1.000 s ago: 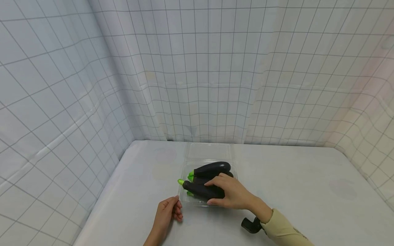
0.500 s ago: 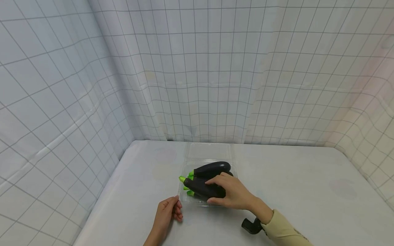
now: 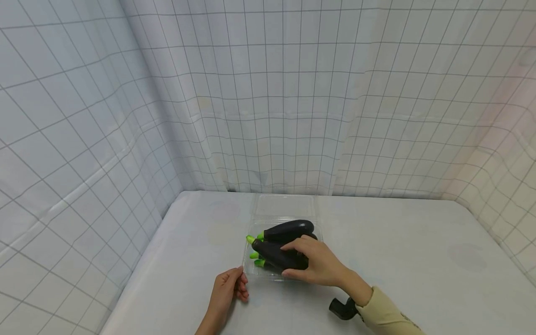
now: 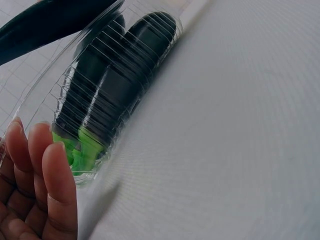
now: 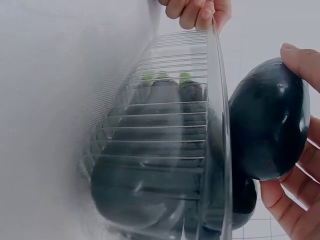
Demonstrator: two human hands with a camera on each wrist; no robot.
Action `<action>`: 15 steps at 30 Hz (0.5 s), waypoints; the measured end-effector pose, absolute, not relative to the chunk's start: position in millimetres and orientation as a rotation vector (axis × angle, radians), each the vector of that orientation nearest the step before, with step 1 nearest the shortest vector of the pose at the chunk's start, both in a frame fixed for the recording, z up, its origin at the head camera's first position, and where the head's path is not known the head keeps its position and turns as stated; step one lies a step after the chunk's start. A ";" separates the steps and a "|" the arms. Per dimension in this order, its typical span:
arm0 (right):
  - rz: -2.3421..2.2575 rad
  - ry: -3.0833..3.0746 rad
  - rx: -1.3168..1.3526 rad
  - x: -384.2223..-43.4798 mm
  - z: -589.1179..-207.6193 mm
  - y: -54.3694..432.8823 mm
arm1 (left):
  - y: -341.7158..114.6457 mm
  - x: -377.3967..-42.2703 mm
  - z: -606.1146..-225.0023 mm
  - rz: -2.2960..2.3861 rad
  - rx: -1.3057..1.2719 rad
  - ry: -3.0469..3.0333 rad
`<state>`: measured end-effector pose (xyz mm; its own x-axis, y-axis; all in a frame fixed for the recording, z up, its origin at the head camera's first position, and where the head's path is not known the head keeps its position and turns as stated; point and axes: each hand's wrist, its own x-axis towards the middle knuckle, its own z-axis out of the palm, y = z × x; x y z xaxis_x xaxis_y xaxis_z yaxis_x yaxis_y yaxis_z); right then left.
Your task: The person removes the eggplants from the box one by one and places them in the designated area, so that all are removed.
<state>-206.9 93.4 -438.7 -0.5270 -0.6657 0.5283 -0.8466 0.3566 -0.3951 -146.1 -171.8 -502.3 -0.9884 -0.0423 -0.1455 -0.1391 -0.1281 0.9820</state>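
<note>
The thumb and curled fingers of the right hand (image 3: pixel 316 263) pinch the fat, rounded end of an eggplant (image 3: pixel 274 255), whose green stem points to about ten o'clock; whether its weight rests on those beneath, I cannot tell. It lies over the clear container (image 3: pixel 250 269), its thick end above the rim at roughly four o'clock. The skin looks glossy and so probably slippery; the body seems firm, perhaps fairly light if it is a model. Holding by the fat end likely leaves the stem side to swing, so a grip nearer mid-body should balance better. The left hand (image 3: pixel 229 284) pinches the rim at eight o'clock between thumb and forefinger. That thin, ribbed plastic probably flexes and slides easily, making a corner hold sensible. Inside, other eggplants (image 3: pixel 289 229) have stems toward nine o'clock; the lid (image 3: pixel 284 207) lies open at twelve, on the white tabletop (image 3: pixel 402 251).
</note>
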 end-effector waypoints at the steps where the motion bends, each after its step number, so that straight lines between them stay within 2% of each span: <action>1: 0.938 -2.342 1.340 -206.9 -438.9 93.5 | -171.7 -146.2 -502.3 2.299 -0.208 2.038; 15: 0.986 -2.322 1.297 -207.2 -442.0 95.1 | -171.6 -146.3 -502.3 2.302 -0.211 2.032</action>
